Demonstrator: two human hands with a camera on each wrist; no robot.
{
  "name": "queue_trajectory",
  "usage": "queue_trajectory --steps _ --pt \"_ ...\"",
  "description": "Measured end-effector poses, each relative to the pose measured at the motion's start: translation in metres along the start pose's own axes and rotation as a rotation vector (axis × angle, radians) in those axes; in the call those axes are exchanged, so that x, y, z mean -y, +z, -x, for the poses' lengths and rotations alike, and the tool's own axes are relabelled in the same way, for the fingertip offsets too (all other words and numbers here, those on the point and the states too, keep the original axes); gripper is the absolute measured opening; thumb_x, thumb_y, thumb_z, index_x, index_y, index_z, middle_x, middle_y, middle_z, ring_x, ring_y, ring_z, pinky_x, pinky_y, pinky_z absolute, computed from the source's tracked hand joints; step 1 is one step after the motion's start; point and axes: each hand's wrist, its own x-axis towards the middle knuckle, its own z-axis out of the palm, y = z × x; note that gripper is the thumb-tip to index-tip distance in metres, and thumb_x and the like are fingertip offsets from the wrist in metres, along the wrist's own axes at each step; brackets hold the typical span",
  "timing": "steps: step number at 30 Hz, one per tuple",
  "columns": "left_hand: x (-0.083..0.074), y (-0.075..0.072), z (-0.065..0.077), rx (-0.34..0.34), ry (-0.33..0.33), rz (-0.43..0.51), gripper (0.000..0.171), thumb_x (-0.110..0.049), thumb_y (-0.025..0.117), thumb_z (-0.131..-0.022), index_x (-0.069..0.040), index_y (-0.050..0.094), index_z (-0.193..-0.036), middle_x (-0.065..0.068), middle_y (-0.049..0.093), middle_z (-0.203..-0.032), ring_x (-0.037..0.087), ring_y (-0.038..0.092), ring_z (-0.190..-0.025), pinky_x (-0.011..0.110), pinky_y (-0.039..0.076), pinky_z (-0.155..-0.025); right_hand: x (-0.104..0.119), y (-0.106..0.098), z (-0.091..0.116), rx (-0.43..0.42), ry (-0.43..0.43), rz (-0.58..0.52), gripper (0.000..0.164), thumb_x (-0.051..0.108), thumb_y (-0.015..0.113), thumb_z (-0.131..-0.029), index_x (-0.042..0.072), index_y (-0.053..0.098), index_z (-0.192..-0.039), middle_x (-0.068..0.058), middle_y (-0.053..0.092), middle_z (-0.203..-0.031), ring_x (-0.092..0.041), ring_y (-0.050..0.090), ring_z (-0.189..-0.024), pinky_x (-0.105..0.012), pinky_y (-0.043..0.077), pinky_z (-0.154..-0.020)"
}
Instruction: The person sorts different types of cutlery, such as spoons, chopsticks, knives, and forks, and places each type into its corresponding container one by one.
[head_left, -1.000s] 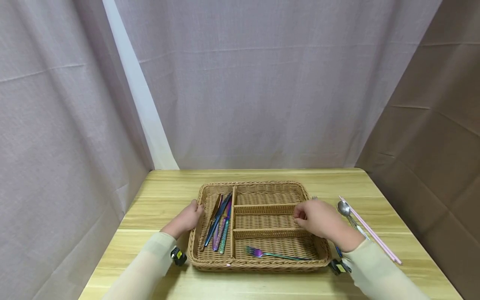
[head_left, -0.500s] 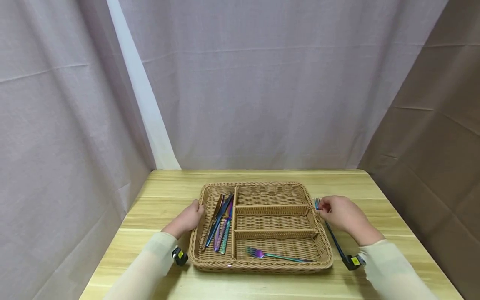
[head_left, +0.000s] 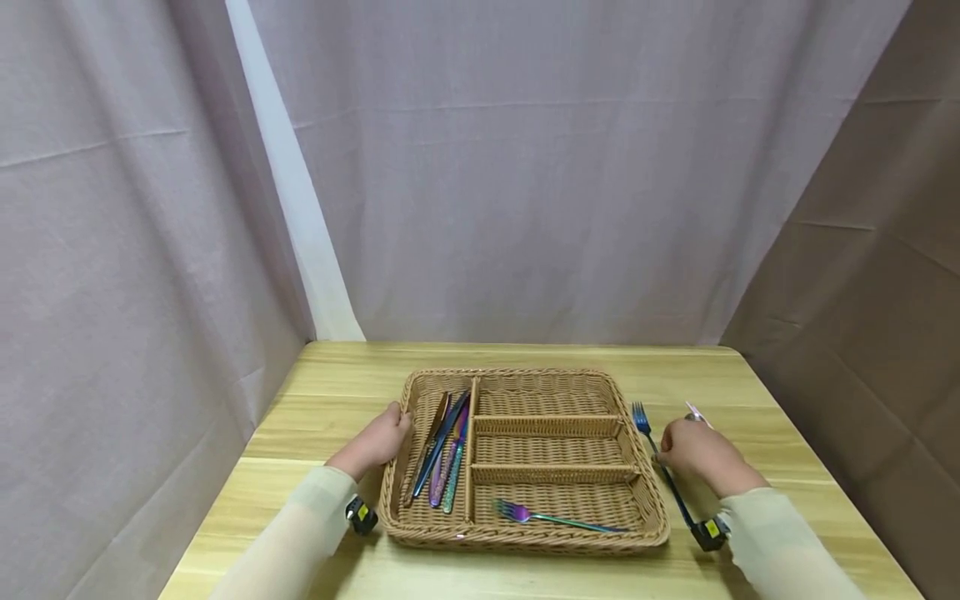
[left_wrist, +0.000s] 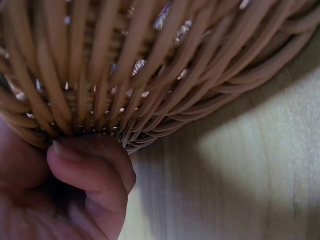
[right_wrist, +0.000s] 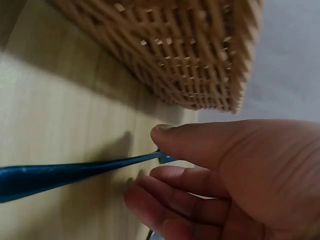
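My left hand (head_left: 381,435) grips the left side of a woven cutlery basket (head_left: 525,539), its fingers curled against the outer wall in the left wrist view. To the basket's right lies a blue fork (head_left: 677,493), tines away from me. My right hand (head_left: 697,452) is at its handle. In the right wrist view, the fork's handle (right_wrist: 60,175) passes between thumb and fingers, with a gap showing beside it. Several knives (head_left: 437,462) lie in the long left compartment. A rainbow-coloured fork (head_left: 558,519) lies in the front right compartment.
Pink chopsticks (head_left: 697,412) and a spoon lie past the right hand, mostly hidden by it. The wooden table (head_left: 360,362) is bounded by grey curtains (head_left: 525,208) at the back and left, and brown cloth (head_left: 885,333) at the right.
My right hand has moved from over the basket's right rim outward and down to the blue fork, uncovering the tines. The left hand stays on the basket.
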Motion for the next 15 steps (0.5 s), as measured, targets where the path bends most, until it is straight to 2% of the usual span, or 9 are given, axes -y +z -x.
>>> queue_trajectory --steps 6,10,15 --pt "-0.001 -0.001 0.0 0.002 -0.003 -0.003 0.025 -0.02 0.036 -0.12 0.003 0.046 -0.122 0.022 0.059 -0.107 0.033 0.065 -0.098 0.047 0.062 -0.08 -0.005 0.007 -0.002 -0.01 0.014 -0.004 0.032 0.019 0.082 -0.09 0.016 0.058 -0.069 0.004 0.055 -0.065 -0.016 0.051 -0.06 -0.036 0.043 -0.058" --pt "0.001 0.0 0.0 -0.001 -0.003 -0.007 0.025 -0.02 0.037 -0.12 0.003 0.047 -0.122 0.023 0.06 -0.109 0.034 0.066 -0.1 0.049 0.063 -0.083 -0.006 0.01 -0.004 -0.023 -0.005 0.003 0.031 0.017 0.081 -0.089 0.015 0.057 -0.069 0.003 0.054 -0.065 -0.017 0.051 -0.06 -0.036 0.043 -0.058" --pt "0.002 0.0 -0.001 -0.001 -0.004 -0.006 0.027 -0.021 0.037 -0.12 0.004 0.047 -0.124 0.023 0.06 -0.108 0.033 0.065 -0.096 0.046 0.062 -0.077 -0.006 0.013 -0.005 -0.021 0.001 0.032 0.028 0.014 0.08 -0.087 0.014 0.058 -0.07 0.002 0.057 -0.068 -0.018 0.053 -0.061 -0.039 0.046 -0.06"
